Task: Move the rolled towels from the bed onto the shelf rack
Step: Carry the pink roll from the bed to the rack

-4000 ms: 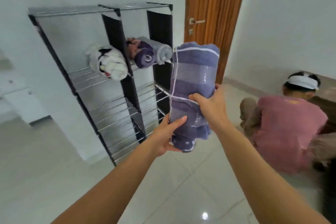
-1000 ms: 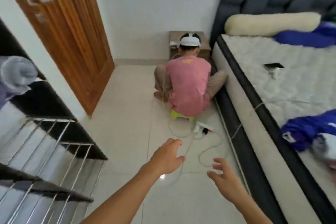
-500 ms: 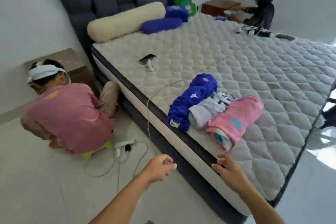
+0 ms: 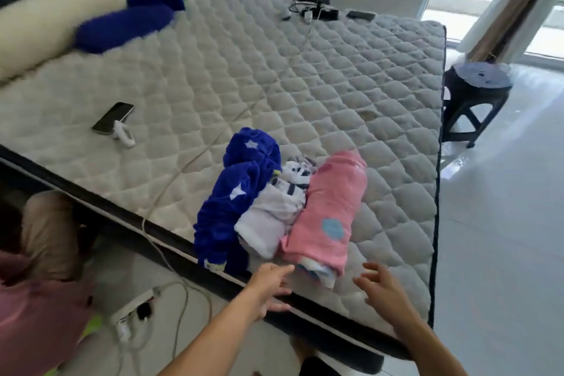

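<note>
Three rolled towels lie side by side near the bed's (image 4: 305,76) front edge: a dark blue one with white stars (image 4: 232,204), a white one with dark marks (image 4: 274,214) in the middle, and a pink one with a blue spot (image 4: 329,217) on the right. My left hand (image 4: 268,287) hovers open just below the pink roll's near end, its fingertips close to it. My right hand (image 4: 381,290) is open with spread fingers just right of that end, over the mattress. Neither hand holds anything. The shelf rack is out of view.
A person in a pink top (image 4: 36,308) sits on the floor at the left by a power strip (image 4: 134,311) with cables. A phone (image 4: 113,117) and a cable lie on the mattress, pillows (image 4: 61,18) at its head. A dark stool (image 4: 476,94) stands right of the bed.
The purple towel I held by the shelf rack is gone from my hands. My view has swung from the rack and door to the bed, and both hands have reached up to the pink roll.
</note>
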### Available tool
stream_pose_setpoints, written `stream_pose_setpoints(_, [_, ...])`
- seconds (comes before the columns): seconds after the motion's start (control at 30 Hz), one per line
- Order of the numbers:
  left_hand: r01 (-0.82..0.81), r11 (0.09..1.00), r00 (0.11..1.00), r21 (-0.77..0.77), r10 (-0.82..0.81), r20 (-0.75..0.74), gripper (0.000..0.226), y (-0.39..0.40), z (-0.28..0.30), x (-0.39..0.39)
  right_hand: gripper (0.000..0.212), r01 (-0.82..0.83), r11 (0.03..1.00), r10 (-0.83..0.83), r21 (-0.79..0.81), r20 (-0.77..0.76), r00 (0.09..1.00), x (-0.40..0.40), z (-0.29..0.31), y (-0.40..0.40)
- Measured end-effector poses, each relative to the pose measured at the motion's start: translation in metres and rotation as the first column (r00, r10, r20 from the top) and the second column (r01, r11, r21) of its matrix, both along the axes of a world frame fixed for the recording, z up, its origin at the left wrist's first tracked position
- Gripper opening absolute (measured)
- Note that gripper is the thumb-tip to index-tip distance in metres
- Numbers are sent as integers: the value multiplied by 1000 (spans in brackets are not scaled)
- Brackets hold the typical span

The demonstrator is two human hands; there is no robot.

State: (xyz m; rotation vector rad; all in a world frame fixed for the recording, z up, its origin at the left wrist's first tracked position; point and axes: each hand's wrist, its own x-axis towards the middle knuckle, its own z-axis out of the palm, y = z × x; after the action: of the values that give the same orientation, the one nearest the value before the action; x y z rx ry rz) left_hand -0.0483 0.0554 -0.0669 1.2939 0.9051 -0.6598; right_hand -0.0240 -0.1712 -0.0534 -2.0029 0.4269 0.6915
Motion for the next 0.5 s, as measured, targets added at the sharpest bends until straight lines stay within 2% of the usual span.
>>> stream_pose_setpoints(0.1, [-11, 1000, 997, -22, 9, -72, 50, -6, -5, 30, 36, 2, 999, -1, 34, -45, 999, 42, -10, 7])
stream_pose_setpoints(0.23, [12, 998, 984, 60, -1, -180, 73, -16, -14, 64, 47, -4, 998, 8, 62, -61, 998, 114, -27, 16])
stream_pose_setpoints(0.37, [-46, 997, 969, 68, 61, -237, 65, -22, -15, 95, 70, 95, 994, -93, 61, -46, 995, 185, -37, 22])
stream_pose_setpoints(0.5, [-138, 986, 941, 95, 161, -296, 75, -32, -20, 109, 88, 150, 980, -123, 132, -194, 973, 224, -61, 26])
